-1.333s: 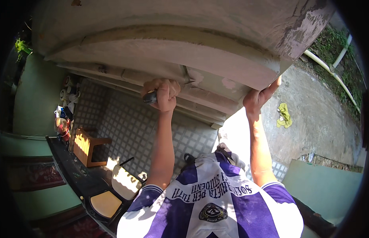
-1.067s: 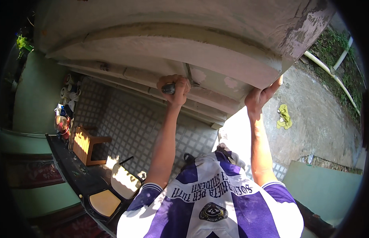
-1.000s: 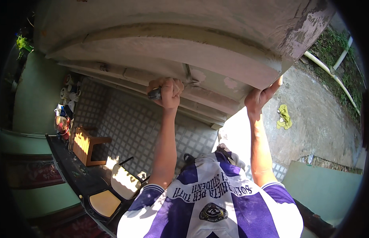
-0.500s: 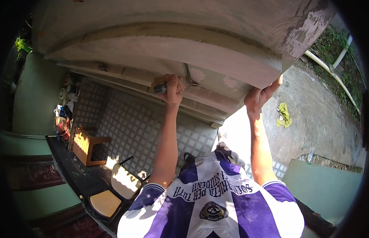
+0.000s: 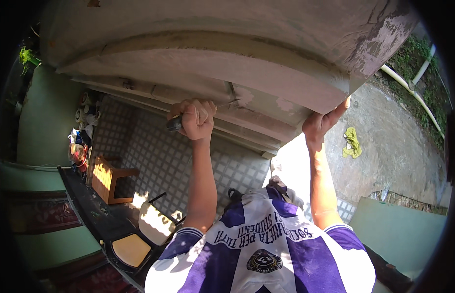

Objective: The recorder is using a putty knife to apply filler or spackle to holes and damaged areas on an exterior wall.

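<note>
My left hand [image 5: 196,117] is closed round the dark handle of a hand tool [image 5: 174,123]; a thin metal tip [image 5: 232,101] points right, at a groove in the pale, patchily painted concrete band [image 5: 257,115] beneath a curved ledge [image 5: 213,62]. At the ledge's right end my right hand [image 5: 319,124] is braced on the corner, fingers stretched upward along it and partly hidden. Flaked paint [image 5: 379,41] shows on the surface above.
Below lie a tiled floor [image 5: 154,151], a wooden stool [image 5: 107,178], a pale-seated chair [image 5: 154,222] and a dark table [image 5: 90,200] with stacked cans [image 5: 83,112] nearby. At right, a yellow-green cloth [image 5: 351,142] lies on concrete beside white pipes [image 5: 398,77].
My left hand with the tool has shifted right and back repeatedly, and is now lower and farther left than half a second ago. My right hand stays on the corner.
</note>
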The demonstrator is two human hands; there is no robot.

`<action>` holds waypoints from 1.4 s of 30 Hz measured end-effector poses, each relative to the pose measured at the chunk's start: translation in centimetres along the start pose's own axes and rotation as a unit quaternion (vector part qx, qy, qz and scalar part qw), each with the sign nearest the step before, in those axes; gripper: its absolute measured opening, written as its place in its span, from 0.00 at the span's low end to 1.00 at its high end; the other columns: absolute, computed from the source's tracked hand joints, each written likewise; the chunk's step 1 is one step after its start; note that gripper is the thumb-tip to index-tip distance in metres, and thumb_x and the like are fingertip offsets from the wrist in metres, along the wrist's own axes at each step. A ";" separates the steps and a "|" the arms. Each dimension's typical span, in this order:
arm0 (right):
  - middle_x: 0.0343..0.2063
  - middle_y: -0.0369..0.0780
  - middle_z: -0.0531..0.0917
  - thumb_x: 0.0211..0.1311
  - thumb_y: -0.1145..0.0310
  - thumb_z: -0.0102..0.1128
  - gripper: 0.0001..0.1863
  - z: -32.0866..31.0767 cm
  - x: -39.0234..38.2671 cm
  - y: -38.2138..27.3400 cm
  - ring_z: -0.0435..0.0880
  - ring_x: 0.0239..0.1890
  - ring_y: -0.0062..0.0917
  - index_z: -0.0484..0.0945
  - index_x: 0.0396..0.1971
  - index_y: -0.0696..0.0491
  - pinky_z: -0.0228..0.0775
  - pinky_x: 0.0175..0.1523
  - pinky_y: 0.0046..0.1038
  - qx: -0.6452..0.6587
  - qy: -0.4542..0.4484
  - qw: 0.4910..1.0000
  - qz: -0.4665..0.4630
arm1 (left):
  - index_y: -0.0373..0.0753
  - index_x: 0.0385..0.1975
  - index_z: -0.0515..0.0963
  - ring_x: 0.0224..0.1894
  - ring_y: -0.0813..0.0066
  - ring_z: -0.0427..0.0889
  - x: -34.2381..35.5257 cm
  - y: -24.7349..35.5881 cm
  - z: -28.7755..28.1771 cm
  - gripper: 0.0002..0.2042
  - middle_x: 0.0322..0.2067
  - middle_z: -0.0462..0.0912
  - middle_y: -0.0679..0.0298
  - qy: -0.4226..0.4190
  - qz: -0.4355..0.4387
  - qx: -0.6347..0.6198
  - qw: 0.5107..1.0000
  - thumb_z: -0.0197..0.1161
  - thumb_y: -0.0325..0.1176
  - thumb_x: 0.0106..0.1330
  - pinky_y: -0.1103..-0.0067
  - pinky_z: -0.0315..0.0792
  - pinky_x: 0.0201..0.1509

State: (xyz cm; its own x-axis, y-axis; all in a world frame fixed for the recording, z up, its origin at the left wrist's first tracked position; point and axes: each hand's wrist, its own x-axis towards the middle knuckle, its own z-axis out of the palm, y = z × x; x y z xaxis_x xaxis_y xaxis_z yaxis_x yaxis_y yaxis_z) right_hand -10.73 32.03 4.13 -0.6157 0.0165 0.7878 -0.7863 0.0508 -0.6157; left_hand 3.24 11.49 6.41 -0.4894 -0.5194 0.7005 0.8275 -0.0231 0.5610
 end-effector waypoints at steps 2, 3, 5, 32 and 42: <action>0.58 0.50 0.60 0.67 0.64 0.43 0.30 0.0 -0.2 -0.3 0.65 0.57 0.34 0.46 0.63 0.60 0.57 0.59 0.32 0.020 -0.004 1.000 0.013 | 0.44 0.12 0.52 0.09 0.82 0.45 0.0 0.7 0.2 0.17 0.07 0.50 0.72 0.003 0.011 -0.062 0.998 0.48 0.30 0.61 0.80 0.46 0.14; 0.58 0.50 0.60 0.67 0.64 0.43 0.30 -0.1 -0.2 -0.3 0.65 0.57 0.34 0.46 0.63 0.60 0.57 0.59 0.32 0.020 -0.003 1.000 0.013 | 0.43 0.13 0.53 0.09 0.82 0.46 -0.2 -0.7 0.0 0.15 0.07 0.50 0.73 0.005 -0.003 -0.028 1.000 0.47 0.28 0.60 0.80 0.46 0.13; 0.58 0.50 0.60 0.66 0.65 0.42 0.30 0.2 0.0 -0.4 0.65 0.57 0.34 0.46 0.63 0.60 0.57 0.59 0.32 0.004 -0.002 1.000 -0.009 | 0.41 0.12 0.54 0.08 0.83 0.49 -1.2 -2.7 0.2 0.17 0.07 0.54 0.71 0.084 -0.056 0.029 0.994 0.50 0.29 0.62 0.81 0.46 0.11; 0.59 0.50 0.59 0.67 0.64 0.42 0.29 0.0 -0.1 -0.4 0.63 0.59 0.34 0.47 0.63 0.60 0.54 0.61 0.32 0.004 -0.003 1.000 0.004 | 0.43 0.11 0.52 0.08 0.82 0.46 -1.8 -1.4 -0.3 0.17 0.06 0.51 0.71 0.035 0.007 -0.003 0.999 0.46 0.28 0.62 0.79 0.45 0.13; 0.56 0.51 0.63 0.66 0.64 0.43 0.29 0.1 0.2 -0.5 0.66 0.56 0.34 0.47 0.63 0.59 0.57 0.59 0.32 0.002 0.000 1.000 -0.005 | 0.42 0.13 0.54 0.09 0.82 0.46 -0.2 -0.9 0.5 0.15 0.07 0.51 0.72 -0.018 0.000 0.049 0.999 0.47 0.29 0.62 0.80 0.45 0.14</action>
State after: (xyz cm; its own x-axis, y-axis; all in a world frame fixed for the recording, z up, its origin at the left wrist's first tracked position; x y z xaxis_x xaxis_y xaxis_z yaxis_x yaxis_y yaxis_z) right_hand -10.44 31.93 4.60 -0.6083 0.0168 0.7935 -0.7923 0.0470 -0.6083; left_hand 2.46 12.02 6.02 -0.5011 -0.4877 0.7149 0.7970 0.0618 0.6008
